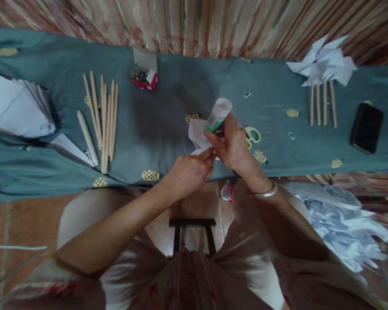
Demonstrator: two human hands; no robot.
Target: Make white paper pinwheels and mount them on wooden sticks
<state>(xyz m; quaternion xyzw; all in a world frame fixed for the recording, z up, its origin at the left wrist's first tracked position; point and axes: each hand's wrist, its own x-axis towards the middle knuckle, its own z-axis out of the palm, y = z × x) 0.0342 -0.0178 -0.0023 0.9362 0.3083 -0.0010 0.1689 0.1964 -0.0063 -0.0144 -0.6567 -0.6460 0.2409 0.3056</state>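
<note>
the right hand (234, 146) has its grip clamped on a white and green glue tube (218, 114), tilted with its lower end down on a folded white paper (196, 131) near the front edge of the desk (168, 116). the left hand (187, 172) has its grip pinched together on the paper's near edge. green scissors (254, 135) lie just beside the right hand. wooden sticks (105, 116) lie well apart to the left, and white pinwheels (323, 62) far right.

No legible text: print on green-white tube (217, 115) and label on red pin box (145, 80), desk's far edge, too blurred.
</note>
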